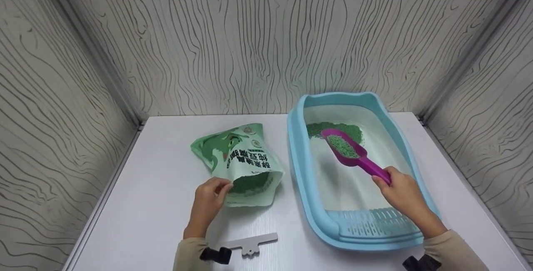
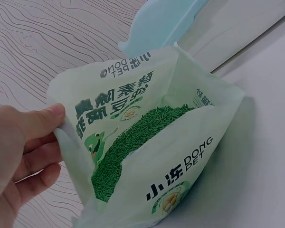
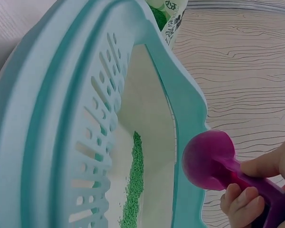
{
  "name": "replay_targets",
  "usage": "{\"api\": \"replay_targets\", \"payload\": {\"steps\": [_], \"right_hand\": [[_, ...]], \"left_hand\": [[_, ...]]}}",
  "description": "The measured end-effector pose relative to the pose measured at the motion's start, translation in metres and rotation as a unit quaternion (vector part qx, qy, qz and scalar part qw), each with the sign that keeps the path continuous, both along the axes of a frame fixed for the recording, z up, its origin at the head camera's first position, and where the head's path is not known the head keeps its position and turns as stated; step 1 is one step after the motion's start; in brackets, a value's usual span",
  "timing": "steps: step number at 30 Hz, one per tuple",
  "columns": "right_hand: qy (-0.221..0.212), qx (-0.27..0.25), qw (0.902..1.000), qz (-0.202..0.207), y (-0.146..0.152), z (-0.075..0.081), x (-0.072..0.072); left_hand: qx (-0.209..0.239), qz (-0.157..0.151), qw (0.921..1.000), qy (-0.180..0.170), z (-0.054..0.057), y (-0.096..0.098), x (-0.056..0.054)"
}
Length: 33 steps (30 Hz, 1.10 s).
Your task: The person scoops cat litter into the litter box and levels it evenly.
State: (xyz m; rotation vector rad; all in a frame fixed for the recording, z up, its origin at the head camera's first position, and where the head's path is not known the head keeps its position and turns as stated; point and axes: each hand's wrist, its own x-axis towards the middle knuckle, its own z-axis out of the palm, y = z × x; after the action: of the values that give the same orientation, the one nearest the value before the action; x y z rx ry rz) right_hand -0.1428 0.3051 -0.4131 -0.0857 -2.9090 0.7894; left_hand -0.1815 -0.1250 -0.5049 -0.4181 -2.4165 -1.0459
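Observation:
My left hand (image 1: 210,198) pinches the edge of an opened bag of cat litter (image 1: 250,146) between thumb and fingers. Green pellets (image 2: 133,142) show inside the bag's mouth in the left wrist view. The bag lies tilted, with its mouth toward me. My right hand (image 1: 402,190) grips the handle of a magenta scoop (image 1: 362,162), which carries green pellets (image 1: 342,146) and is held over the blue litter box (image 1: 296,154). A patch of green pellets (image 1: 354,133) lies at the far end of the box floor. In the right wrist view the scoop's underside hides its load.
A grey sealing clip (image 1: 252,244) lies on the white table (image 1: 158,171) near my left sleeve. The box has a slotted ledge (image 1: 374,223) at its near end. Wood-patterned panels (image 1: 266,42) stand behind and at both sides of the table.

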Motion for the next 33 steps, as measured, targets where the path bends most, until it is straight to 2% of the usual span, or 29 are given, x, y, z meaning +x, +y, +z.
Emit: {"api": "replay_targets", "payload": {"steps": [7, 28, 33], "right_hand": [[-0.023, -0.011, 0.9997, 0.000, 0.008, 0.000, -0.007], [-0.050, -0.007, 0.9987, -0.009, 0.025, -0.003, -0.022], [-0.054, -0.005, 0.9985, -0.008, 0.026, -0.003, -0.027]], "left_hand": [[0.002, 0.001, 1.0000, -0.007, 0.001, 0.000, 0.001], [0.001, -0.001, 0.9999, -0.013, 0.003, 0.000, 0.000], [0.000, -0.002, 1.0000, -0.006, 0.002, 0.000, 0.000]]}}
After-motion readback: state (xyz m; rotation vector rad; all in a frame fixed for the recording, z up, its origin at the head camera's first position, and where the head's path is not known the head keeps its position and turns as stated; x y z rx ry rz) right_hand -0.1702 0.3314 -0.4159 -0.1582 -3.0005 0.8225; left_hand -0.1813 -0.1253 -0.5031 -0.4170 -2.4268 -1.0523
